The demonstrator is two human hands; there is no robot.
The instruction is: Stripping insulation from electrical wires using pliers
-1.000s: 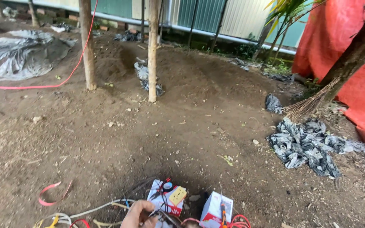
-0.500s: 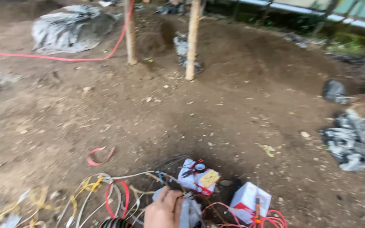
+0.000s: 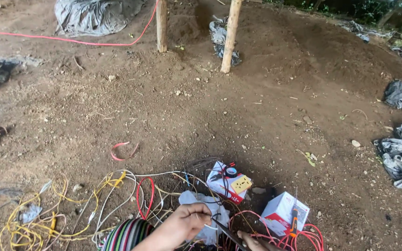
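While the left hand point(image 3: 189, 222), coming out of a striped sleeve point(image 3: 125, 235) at the bottom centre of the frame, curls its fingers shut around a thin wire point(image 3: 210, 227), the right hand point(image 3: 253, 241) shows only its fingertips at the bottom edge, touching a dark slim tool point(image 3: 229, 234); whether it grips cannot be told. Under the left hand lies a white plastic bag point(image 3: 201, 203). Just above it sits a red-and-white box with a yellow socket point(image 3: 229, 181). To the right stands a white box point(image 3: 284, 212) with a screwdriver point(image 3: 293, 217) and red wire coils point(image 3: 303, 238). Yellow, white and red wires point(image 3: 70, 214) sprawl lower left on the dirt ground point(image 3: 187, 116).
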